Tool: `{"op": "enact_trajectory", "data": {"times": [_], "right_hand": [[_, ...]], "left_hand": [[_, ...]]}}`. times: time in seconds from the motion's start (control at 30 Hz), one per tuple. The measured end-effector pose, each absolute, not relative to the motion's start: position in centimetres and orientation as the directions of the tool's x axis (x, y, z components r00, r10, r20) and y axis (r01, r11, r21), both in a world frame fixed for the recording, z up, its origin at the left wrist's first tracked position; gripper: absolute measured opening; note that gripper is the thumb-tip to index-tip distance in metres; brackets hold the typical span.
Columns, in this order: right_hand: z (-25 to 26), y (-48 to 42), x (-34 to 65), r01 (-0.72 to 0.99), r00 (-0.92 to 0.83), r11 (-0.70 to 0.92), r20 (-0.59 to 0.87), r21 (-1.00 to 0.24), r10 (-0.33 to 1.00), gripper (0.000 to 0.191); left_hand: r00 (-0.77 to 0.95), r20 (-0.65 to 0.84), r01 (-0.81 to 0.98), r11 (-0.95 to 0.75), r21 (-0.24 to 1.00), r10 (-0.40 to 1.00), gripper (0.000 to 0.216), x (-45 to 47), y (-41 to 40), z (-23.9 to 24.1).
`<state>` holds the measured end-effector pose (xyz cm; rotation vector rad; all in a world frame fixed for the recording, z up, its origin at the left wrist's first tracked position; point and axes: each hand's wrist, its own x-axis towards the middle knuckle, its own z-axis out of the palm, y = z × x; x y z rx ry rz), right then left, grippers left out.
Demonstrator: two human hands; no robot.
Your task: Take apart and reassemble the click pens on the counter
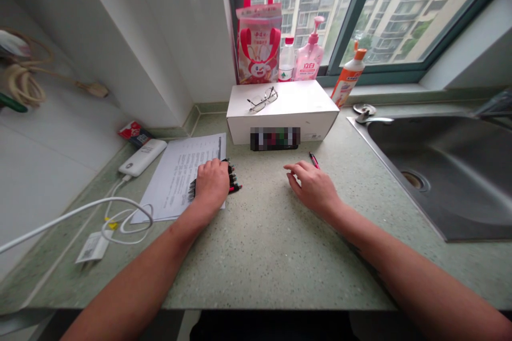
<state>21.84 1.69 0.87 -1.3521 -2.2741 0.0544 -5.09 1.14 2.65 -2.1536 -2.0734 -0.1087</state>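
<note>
My left hand is curled over several pens, its fingers together on top of them. Their dark and red ends stick out on both sides of the hand, over the right edge of a printed paper sheet. My right hand rests low over the counter with fingers apart and nothing visible in it. Just beyond its knuckles lies a single red and black pen, partly hidden by the hand.
A white box at the back carries eyeglasses; a dark blurred-out item lies against its front. On the left are a white power strip and a looped cable. A steel sink is set in at right.
</note>
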Motion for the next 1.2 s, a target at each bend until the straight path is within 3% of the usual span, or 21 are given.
{"op": "enact_trajectory", "data": {"times": [0.17, 0.27, 0.4, 0.5, 0.57, 0.73, 0.87, 1.03, 1.2], "right_hand": [[0.9, 1.7, 21.9, 0.808, -0.39, 0.515, 0.395, -0.287, 0.832, 0.03], [0.9, 1.7, 21.9, 0.782, -0.405, 0.553, 0.44, -0.288, 0.802, 0.029], [0.9, 1.1, 21.4, 0.686, -0.48, 0.661, 0.494, -0.304, 0.725, 0.031], [0.8, 0.6, 20.9, 0.604, -0.556, 0.73, 0.487, -0.32, 0.674, 0.038], [0.5, 0.4, 20.6, 0.567, -0.592, 0.756, 0.477, -0.326, 0.65, 0.034], [0.0, 0.6, 20.7, 0.604, -0.581, 0.696, 0.383, -0.388, 0.718, 0.029], [0.0, 1.3, 21.2, 0.644, -0.445, 0.513, 0.267, -0.567, 0.855, 0.033], [0.4, 2.3, 21.6, 0.47, -0.259, 0.236, 0.122, -0.851, 0.958, 0.044], [0.4, 2.7, 21.7, 0.323, -0.275, 0.164, 0.074, -0.932, 0.959, 0.043]], "left_hand": [[0.045, 0.178, 0.998, -0.038, -0.043, 0.983, 0.038, -5.2, 1.2, 2.4], [0.122, 0.328, 0.992, -0.124, -0.015, 0.937, 0.032, -5.0, 1.3, 1.9], [0.317, 0.571, 0.901, -0.428, 0.066, 0.757, 0.026, -3.7, 0.7, 1.1], [0.445, 0.644, 0.695, -0.694, 0.19, 0.622, 0.024, -2.1, -0.4, 0.5], [0.475, 0.656, 0.572, -0.772, 0.275, 0.586, 0.02, -1.3, -1.0, 0.1], [0.44, 0.651, 0.554, -0.757, 0.345, 0.619, 0.024, -1.1, -1.2, -0.5], [0.392, 0.643, 0.625, -0.703, 0.339, 0.658, 0.028, -1.7, -0.6, -0.5], [0.241, 0.605, 0.639, -0.593, 0.49, 0.759, 0.012, -2.1, -0.1, -0.2], [0.146, 0.547, 0.535, -0.531, 0.657, 0.824, 0.014, -2.3, 0.0, 0.0]]}}
